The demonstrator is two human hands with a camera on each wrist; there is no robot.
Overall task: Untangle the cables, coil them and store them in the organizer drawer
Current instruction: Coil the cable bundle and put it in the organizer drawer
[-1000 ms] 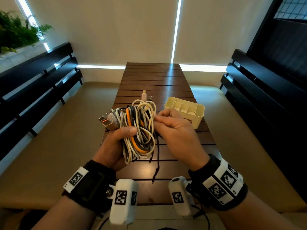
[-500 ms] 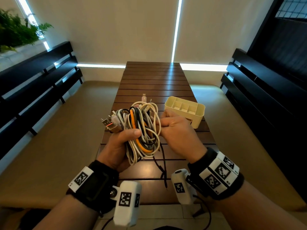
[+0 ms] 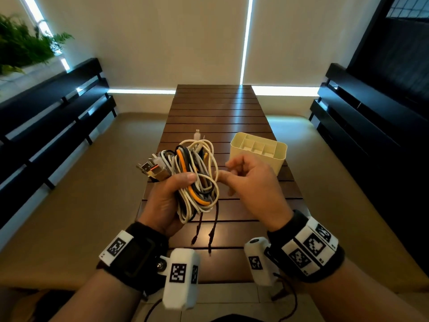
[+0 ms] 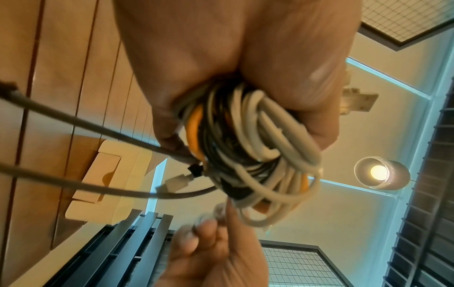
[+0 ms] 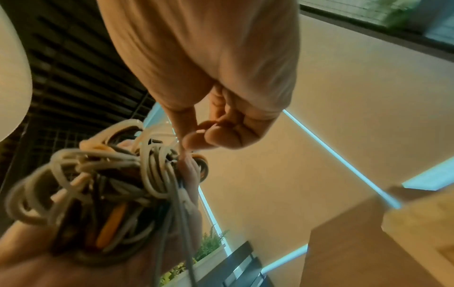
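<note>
My left hand (image 3: 177, 183) grips a tangled bundle of cables (image 3: 197, 173) above the wooden slat table (image 3: 216, 112); white, grey, black and orange loops are wound together. USB plugs (image 3: 151, 169) stick out on the bundle's left, and two dark cord ends (image 3: 212, 228) hang below it. My right hand (image 3: 228, 170) hovers just right of the bundle with its fingers curled and nothing visible in them; the thumb tip is beside a white loop. From the left wrist, the bundle (image 4: 258, 145) fills the palm. The right wrist view shows curled fingers (image 5: 216, 134) above the bundle (image 5: 98, 184).
A cream organizer with several compartments (image 3: 279, 156) stands on the table behind my right hand. A white connector (image 3: 197, 135) pokes up beyond the bundle. Black slatted benches (image 3: 58, 117) run along both sides of the table, with beige floor between.
My right hand has let go of the cables and drawn a little to the right. The left hand kept its grip and the bundle shifted slightly up and right.
</note>
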